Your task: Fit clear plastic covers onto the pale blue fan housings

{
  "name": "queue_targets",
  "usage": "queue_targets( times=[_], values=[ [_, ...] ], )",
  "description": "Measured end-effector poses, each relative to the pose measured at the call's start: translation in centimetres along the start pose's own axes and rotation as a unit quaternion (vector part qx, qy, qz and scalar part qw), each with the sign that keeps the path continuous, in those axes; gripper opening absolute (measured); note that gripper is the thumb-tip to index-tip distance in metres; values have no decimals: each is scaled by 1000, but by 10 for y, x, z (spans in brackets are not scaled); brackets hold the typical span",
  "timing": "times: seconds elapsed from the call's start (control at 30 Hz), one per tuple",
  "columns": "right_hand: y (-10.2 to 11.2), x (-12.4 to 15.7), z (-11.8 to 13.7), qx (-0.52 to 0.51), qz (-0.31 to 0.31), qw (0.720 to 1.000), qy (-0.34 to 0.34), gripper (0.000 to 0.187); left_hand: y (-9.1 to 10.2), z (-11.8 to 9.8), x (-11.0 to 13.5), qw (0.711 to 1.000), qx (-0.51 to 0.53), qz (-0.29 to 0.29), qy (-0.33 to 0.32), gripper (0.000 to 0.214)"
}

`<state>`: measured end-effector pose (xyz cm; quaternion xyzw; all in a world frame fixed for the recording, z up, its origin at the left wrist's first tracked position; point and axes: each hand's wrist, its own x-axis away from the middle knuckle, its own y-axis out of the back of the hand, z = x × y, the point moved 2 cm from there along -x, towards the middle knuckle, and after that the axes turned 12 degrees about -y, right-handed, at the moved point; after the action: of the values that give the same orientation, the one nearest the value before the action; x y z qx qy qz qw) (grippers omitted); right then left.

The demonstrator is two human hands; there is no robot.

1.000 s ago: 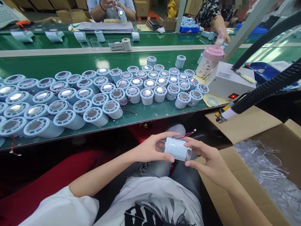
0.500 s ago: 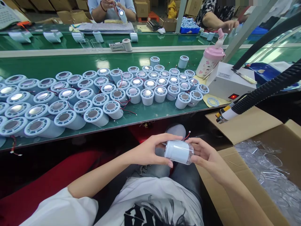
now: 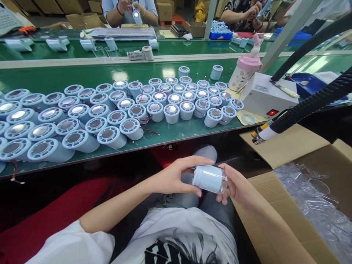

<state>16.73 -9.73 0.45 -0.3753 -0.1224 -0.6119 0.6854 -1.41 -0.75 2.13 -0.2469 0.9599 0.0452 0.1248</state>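
Over my lap I hold a light blue cylindrical motor housing point(image 3: 207, 178) on its side, with a clear plastic cover point(image 3: 224, 182) around it. My left hand point(image 3: 176, 176) is closed on its left end, thumb below and fingers above. At the other end, my right hand point(image 3: 235, 186) grips the clear cover, its fingertips curling underneath. Many similar blue housings point(image 3: 172, 114) stand in rows on the green bench point(image 3: 170, 136) ahead, some with thin red and black wires hanging out.
At right, an open cardboard box point(image 3: 255, 190) holds loose clear covers point(image 3: 310, 198). A grey power box point(image 3: 268, 95), a pink-lidded cup point(image 3: 246, 71) and a black corrugated hose point(image 3: 310, 104) stand near it. Across the bench, two people point(image 3: 130, 13) handle parts.
My right hand has shifted its grip round the clear cover, its fingers now underneath. The red wire above the housing no longer shows. A co-worker at the back right has raised a blue part.
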Motion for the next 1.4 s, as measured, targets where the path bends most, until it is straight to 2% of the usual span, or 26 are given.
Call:
queue_targets(
  times=[0.3,0.4,0.47,0.5,0.53,0.57,0.63,0.67,0.7,0.73,0.83,0.87,0.93,1.13,1.2,1.27,1.3,1.33,1.37,1.4],
  values=[
    [-6,-4,-3,-35,50,990,-126,63,-2,-1,2,1000,-15,-10,-17,65],
    [-5,-4,-7,-14,71,990,-122,70,-4,-6,3,999,-36,-26,13,62],
    [-2,-2,-7,24,49,998,-23,68,-4,-8,3,998,-36,-37,41,63],
    [1,-1,-5,65,14,996,55,66,-4,-8,3,997,-27,-40,55,63],
    [4,1,-3,123,-31,981,144,65,-4,-8,3,997,-15,-42,68,62],
    [5,5,0,198,-73,948,236,65,-3,-8,3,996,-1,-42,80,63],
    [6,12,5,351,-119,851,373,62,-3,-7,3,994,20,-34,103,62],
    [5,14,6,404,-119,812,404,59,-2,-6,3,993,25,-26,112,62],
    [5,15,6,429,-112,796,412,56,-2,-5,3,993,29,-18,117,62],
    [6,15,6,426,-101,806,398,55,-2,-5,3,993,32,-10,114,64],
    [8,12,4,286,-56,911,292,48,-1,-8,2,996,45,8,77,70],
    [9,11,3,234,-39,936,261,44,0,-10,2,996,58,13,67,71],
    [10,10,1,177,-24,958,226,38,0,-11,3,993,93,23,72,71],
    [10,4,-2,187,-73,962,187,39,-7,6,5,976,162,32,143,80],
    [5,2,-5,183,-67,966,169,44,-9,11,3,971,177,20,158,75],
    [3,-1,-5,204,-41,965,157,53,-1,8,-1,967,167,11,192,63],
    [9,-2,-4,227,-53,960,157,56,10,3,-5,967,137,9,214,57],
    [21,-2,-1,252,-101,949,159,58,25,-3,-11,968,77,9,237,55],
    [41,0,2,274,-178,932,160,59,46,-10,-20,973,-2,-16,231,58],
    [67,5,5,286,-279,903,159,57,69,-16,-33,970,-78,-63,220,60]
  ],
)
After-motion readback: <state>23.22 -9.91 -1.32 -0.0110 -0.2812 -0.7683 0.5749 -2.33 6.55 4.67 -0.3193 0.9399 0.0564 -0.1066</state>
